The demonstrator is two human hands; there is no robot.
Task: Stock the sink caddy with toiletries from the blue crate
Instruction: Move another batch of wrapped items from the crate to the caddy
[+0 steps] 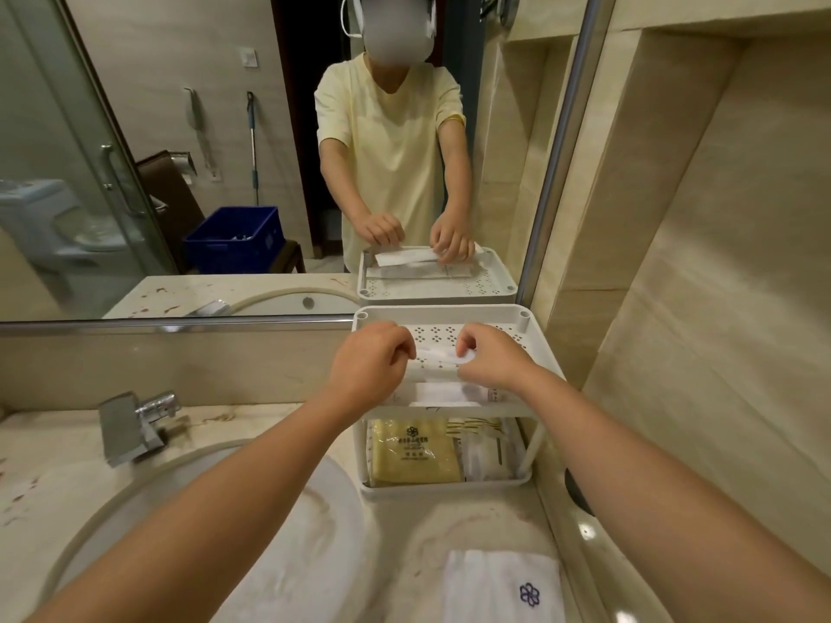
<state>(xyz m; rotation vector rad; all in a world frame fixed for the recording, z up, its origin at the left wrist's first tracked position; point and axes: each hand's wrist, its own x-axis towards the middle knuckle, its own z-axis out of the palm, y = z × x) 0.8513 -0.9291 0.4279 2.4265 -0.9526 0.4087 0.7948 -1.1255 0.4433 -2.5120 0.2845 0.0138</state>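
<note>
The left hand (pixel 373 357) and right hand (pixel 490 357) meet in the middle of the frame. Each pinches one end of a flat white packet (pixel 438 355) with curled fingers, just above the top shelf of the white two-shelf caddy (pixel 449 313). Any print on this packet is too faint to read. A second white packet (pixel 443 393) lies at the shelf's front edge, and the perforated floor behind the hands is bare up to the back rim.

On the lower shelf, a yellow packet (pixel 413 451) bears a dark flower emblem over lines of print too small to read. Clear wrapped items (pixel 488 447) lie to its right.

The caddy stands on the counter with the mirror (pixel 180 128) behind it and the tiled wall near its right side. The sink (pixel 135 501) rim curves just beside its lower left corner, and the faucet (pixel 135 424) is well to the left.

At the lower right lies a white towel (pixel 503 586) with a dark blue flower emblem. The blue crate (pixel 234 240) shows only as a reflection, at the middle left.
</note>
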